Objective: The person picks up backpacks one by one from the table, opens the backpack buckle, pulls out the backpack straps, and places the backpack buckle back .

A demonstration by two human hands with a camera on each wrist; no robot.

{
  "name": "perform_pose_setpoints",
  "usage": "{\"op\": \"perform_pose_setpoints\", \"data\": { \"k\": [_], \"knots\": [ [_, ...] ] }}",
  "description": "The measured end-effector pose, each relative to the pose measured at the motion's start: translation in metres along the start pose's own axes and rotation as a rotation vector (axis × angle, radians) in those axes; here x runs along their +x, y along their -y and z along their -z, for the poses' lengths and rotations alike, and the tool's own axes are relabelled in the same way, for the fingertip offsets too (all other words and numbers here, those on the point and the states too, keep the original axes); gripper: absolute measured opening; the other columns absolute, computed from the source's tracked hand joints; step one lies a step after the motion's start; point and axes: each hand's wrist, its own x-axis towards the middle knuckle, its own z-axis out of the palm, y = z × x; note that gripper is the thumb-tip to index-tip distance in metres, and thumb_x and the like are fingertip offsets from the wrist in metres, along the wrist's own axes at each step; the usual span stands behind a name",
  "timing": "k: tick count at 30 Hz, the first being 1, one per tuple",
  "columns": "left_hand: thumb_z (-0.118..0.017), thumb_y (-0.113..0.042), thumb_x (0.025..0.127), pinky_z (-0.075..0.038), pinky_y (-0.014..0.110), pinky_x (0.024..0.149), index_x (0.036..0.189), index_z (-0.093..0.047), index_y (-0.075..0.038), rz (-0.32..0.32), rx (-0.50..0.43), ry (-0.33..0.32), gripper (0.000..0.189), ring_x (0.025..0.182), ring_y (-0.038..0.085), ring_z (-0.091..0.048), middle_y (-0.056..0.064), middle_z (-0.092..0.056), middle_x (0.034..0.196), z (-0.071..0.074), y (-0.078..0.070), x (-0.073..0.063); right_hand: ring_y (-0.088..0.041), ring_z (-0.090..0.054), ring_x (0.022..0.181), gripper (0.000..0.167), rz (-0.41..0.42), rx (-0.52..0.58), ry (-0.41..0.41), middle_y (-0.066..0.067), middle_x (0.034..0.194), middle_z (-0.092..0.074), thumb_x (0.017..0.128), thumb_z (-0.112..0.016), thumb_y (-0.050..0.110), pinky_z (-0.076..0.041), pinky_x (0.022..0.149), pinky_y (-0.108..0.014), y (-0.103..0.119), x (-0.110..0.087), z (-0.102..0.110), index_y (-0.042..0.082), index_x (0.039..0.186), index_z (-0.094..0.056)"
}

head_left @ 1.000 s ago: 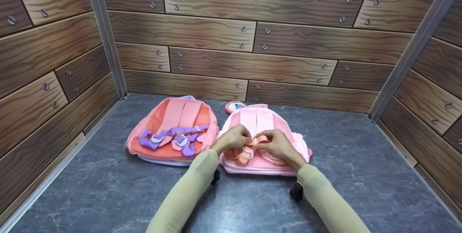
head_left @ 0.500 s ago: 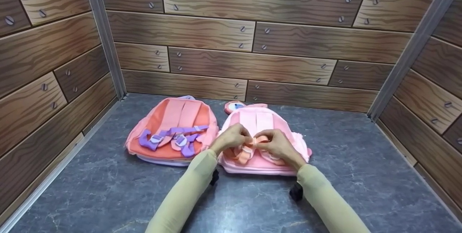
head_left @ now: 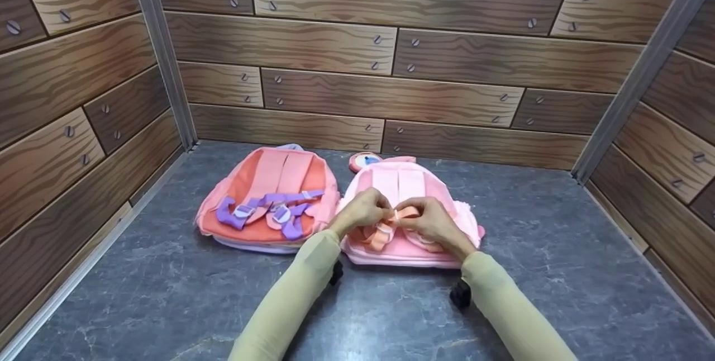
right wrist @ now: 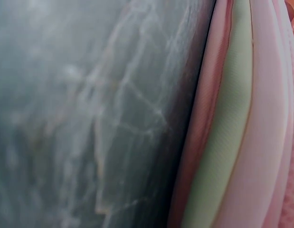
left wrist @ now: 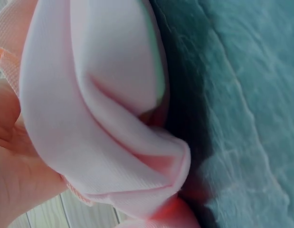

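A pale pink backpack (head_left: 410,175) lies with its shoulder-strap side up on the dark table. Over its middle, my left hand (head_left: 362,211) and right hand (head_left: 437,226) meet, fingertips almost touching. Both pinch the orange webbing strap (head_left: 410,213), which bends in a loop by the right fingers; a small pale piece shows between the fingertips. More orange webbing (head_left: 380,237) hangs below the left hand. In the left wrist view, part of the left hand (left wrist: 25,183) shows beside the backpack's folded pink side (left wrist: 109,142). The right wrist view has only the backpack's layered edge (right wrist: 260,104) and tabletop.
To the left, touching or nearly touching, lies a coral backpack (head_left: 223,224) with purple straps (head_left: 279,199) bundled on it. A round pink piece with an eye design (head_left: 365,161) sticks out behind the pale pink one. Wood-patterned walls (head_left: 335,48) enclose the grey marbled table (head_left: 558,249).
Both hands stay at the orange strap with barely any movement. The head view has shifted slightly.
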Motion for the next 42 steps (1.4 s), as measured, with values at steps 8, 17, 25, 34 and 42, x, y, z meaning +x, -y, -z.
{"op": "perform_pose_setpoints", "data": {
  "k": [8,17,25,34,42],
  "knots": [
    [-0.074,-0.008,0.096,-0.04,0.019,0.045,0.108,-0.078,0.004,0.022,-0.075,0.014,0.017,0.047,0.004,-0.045,-0.003,-0.064,0.076,0.009,0.0,-0.005,-0.006,-0.06,0.076,0.028,-0.021,0.11,0.023,-0.005,0.096,-0.076,0.088,-0.086,0.007,-0.047,0.064,-0.017,0.001,0.002,0.005,-0.003,0.113,-0.078],
    [-0.084,-0.002,0.085,-0.044,0.019,0.057,0.111,-0.076,0.006,-0.039,-0.06,0.043,0.028,0.064,0.006,-0.053,-0.002,-0.063,0.077,0.008,0.001,-0.004,-0.005,-0.059,0.073,0.027,-0.018,0.128,0.01,-0.003,0.095,-0.075,0.088,-0.086,0.007,-0.045,0.061,-0.017,0.001,0.003,0.003,-0.003,0.111,-0.077],
    [-0.084,-0.003,0.081,-0.043,0.02,0.061,0.098,-0.078,0.0,-0.087,0.068,-0.041,0.018,0.067,0.005,-0.054,-0.005,-0.062,0.071,-0.002,-0.001,-0.001,-0.006,-0.059,0.072,0.025,-0.02,0.147,-0.006,-0.001,0.089,-0.075,0.091,-0.085,0.012,-0.046,0.061,-0.018,0.0,0.001,0.002,-0.004,0.109,-0.077],
    [-0.086,-0.009,0.082,-0.047,0.021,0.064,0.098,-0.079,-0.002,-0.08,0.098,-0.06,0.018,0.07,0.006,-0.058,0.002,-0.072,0.08,-0.001,0.0,-0.001,-0.008,-0.063,0.079,0.024,-0.035,0.203,-0.004,0.0,0.092,-0.074,0.095,-0.078,0.007,-0.051,0.071,-0.02,-0.002,-0.001,0.007,-0.008,0.112,-0.072],
    [-0.086,-0.008,0.082,-0.046,0.02,0.063,0.097,-0.079,-0.003,-0.066,0.086,-0.058,0.018,0.07,0.006,-0.058,0.003,-0.073,0.08,-0.002,0.001,0.0,-0.009,-0.063,0.081,0.024,-0.043,0.188,-0.011,-0.002,0.094,-0.073,0.095,-0.079,0.01,-0.05,0.071,-0.021,-0.002,-0.003,0.011,-0.007,0.112,-0.073]
  ]
}}
